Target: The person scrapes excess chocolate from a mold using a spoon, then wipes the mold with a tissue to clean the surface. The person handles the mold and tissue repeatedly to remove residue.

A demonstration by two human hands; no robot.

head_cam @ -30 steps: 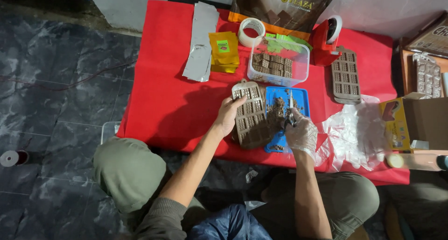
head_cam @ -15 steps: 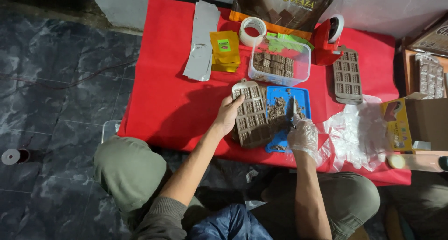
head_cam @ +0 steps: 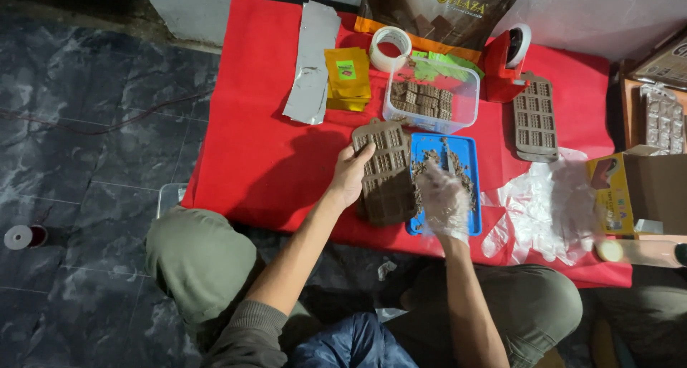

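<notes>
Red cloth [head_cam: 265,160] bears brown mould [head_cam: 383,171], blue tray [head_cam: 465,153], clear box [head_cam: 429,99].

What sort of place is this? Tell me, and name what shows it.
Probably a home chocolate-making spot set up on the floor: a red cloth over dark tiles, a brown chocolate mould under the left hand, the gloved right hand over a blue tray, and a clear tub of chocolate pieces.

Brown pouch [head_cam: 436,10], yellow sachets [head_cam: 348,78]

Red cloth [head_cam: 272,153]; brown grid mould [head_cam: 383,171]; blue tray [head_cam: 465,153]; yellow packets [head_cam: 347,78]; glove [head_cam: 444,200] seemingly clear; grey marbled floor [head_cam: 86,139].
</notes>
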